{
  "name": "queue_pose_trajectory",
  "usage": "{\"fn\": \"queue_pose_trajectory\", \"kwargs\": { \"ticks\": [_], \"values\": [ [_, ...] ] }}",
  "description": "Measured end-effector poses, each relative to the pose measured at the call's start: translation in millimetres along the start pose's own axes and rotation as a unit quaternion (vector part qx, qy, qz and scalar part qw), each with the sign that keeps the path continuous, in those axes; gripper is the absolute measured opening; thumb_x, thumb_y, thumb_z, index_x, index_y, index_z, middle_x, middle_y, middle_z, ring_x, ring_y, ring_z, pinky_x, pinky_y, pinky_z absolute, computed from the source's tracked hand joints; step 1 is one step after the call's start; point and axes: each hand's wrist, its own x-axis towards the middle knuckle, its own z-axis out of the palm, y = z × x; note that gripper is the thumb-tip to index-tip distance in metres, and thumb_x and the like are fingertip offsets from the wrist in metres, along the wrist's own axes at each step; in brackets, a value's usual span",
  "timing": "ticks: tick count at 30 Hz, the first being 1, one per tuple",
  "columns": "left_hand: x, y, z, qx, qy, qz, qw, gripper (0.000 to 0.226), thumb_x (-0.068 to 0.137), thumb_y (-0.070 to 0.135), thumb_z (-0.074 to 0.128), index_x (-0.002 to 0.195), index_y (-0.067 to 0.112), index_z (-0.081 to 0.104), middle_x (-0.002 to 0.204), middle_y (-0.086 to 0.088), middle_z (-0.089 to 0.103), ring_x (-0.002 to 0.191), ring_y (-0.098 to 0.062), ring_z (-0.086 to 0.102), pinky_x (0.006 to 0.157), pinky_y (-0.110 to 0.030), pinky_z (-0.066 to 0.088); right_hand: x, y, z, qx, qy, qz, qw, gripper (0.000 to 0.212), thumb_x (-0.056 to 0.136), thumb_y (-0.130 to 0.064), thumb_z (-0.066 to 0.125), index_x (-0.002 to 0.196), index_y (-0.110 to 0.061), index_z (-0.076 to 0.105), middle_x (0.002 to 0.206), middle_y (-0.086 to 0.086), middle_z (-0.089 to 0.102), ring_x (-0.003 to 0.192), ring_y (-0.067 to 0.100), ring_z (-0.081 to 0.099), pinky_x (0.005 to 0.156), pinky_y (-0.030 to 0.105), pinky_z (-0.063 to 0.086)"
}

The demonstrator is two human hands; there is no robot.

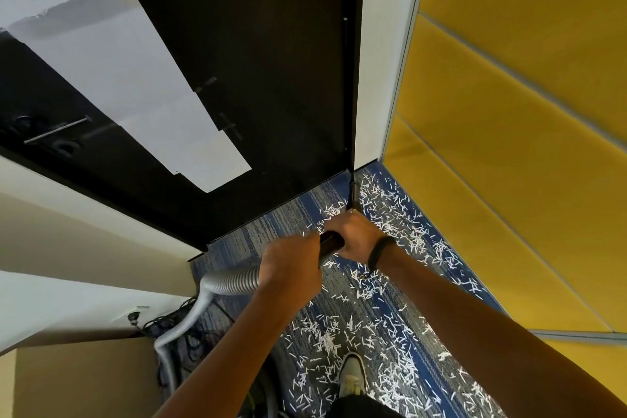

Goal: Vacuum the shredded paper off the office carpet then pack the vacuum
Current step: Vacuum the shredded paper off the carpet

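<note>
Both hands grip vacuum wand (330,243): left hand (288,265) at hose (230,280) end, right hand (353,237) fwd, nearer nozzle. Wand axis runs away from person toward corner by dark door (264,78). Shredded paper (390,214) lies ahead and right on blue carpet (258,237), along yellow wall (509,146).

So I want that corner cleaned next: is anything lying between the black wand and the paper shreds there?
Nothing visible. Both hands, left and right, grip the black vacuum wand; white paper shreds lie on open blue striped carpet up to the dark door. The nozzle is hidden.
</note>
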Motion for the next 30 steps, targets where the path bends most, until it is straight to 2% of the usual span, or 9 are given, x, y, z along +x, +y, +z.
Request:
{"fn": "queue_pose_trajectory", "kwargs": {
  "ticks": [9, 13, 16, 25, 30],
  "values": [
    [0.0, 27.2, 6.4, -0.023, 0.007, 0.018, 1.0, 0.045, 0.096, 0.037, 0.07, 0.134, 0.019, 0.054, 0.104, -0.001, 0.071, 0.089, -0.018, 0.069, 0.082, -0.035, 0.059, -31.5, 13.8, -9.4, -0.019, 0.006, 0.037, 0.999, 0.017, 0.081, -0.008, 0.078, 0.083, -0.02, 0.066, 0.078, -0.009, 0.067, 0.075, 0.01, 0.064, 0.081, 0.033, 0.056],
    [0.2, 41.7, 5.9, -0.009, 0.005, 0.019, 1.0, 0.044, 0.096, 0.031, 0.072, 0.134, 0.018, 0.054, 0.1, -0.001, 0.068, 0.085, -0.02, 0.067, 0.075, -0.034, 0.057, -45.3, 21.2, -9.8, -0.024, 0.009, 0.057, 0.998, 0.019, 0.079, -0.008, 0.08, 0.087, -0.02, 0.067, 0.084, -0.008, 0.069, 0.079, 0.009, 0.064, 0.084, 0.032, 0.055],
    [-0.3, 45.4, 5.5, -0.021, 0.008, 0.025, 0.999, 0.048, 0.094, 0.03, 0.074, 0.136, 0.016, 0.053, 0.102, -0.002, 0.069, 0.088, -0.02, 0.068, 0.08, -0.036, 0.06, -49.9, 24.7, -8.1, -0.027, 0.013, 0.063, 0.998, 0.021, 0.08, -0.008, 0.08, 0.092, -0.021, 0.068, 0.088, -0.01, 0.07, 0.084, 0.008, 0.065, 0.088, 0.03, 0.054],
    [-8.7, 43.9, 5.2, -0.033, 0.014, 0.047, 0.998, 0.048, 0.095, 0.033, 0.073, 0.136, 0.017, 0.052, 0.106, -0.002, 0.069, 0.092, -0.02, 0.068, 0.084, -0.036, 0.058, -63.9, 16.1, -9.0, -0.029, 0.015, 0.074, 0.997, 0.019, 0.08, -0.006, 0.08, 0.088, -0.02, 0.068, 0.084, -0.009, 0.068, 0.079, 0.005, 0.058, 0.088, 0.025, 0.047],
    [-14.4, 39.5, 7.7, -0.038, 0.028, 0.055, 0.997, 0.05, 0.095, 0.036, 0.074, 0.136, 0.018, 0.052, 0.109, -0.001, 0.069, 0.096, -0.02, 0.069, 0.087, -0.036, 0.059, -66.4, 12.1, -6.1, -0.037, 0.009, 0.071, 0.997, 0.019, 0.081, -0.009, 0.078, 0.092, -0.02, 0.068, 0.086, -0.008, 0.07, 0.083, 0.01, 0.064, 0.091, 0.025, 0.047]
  ]
}}
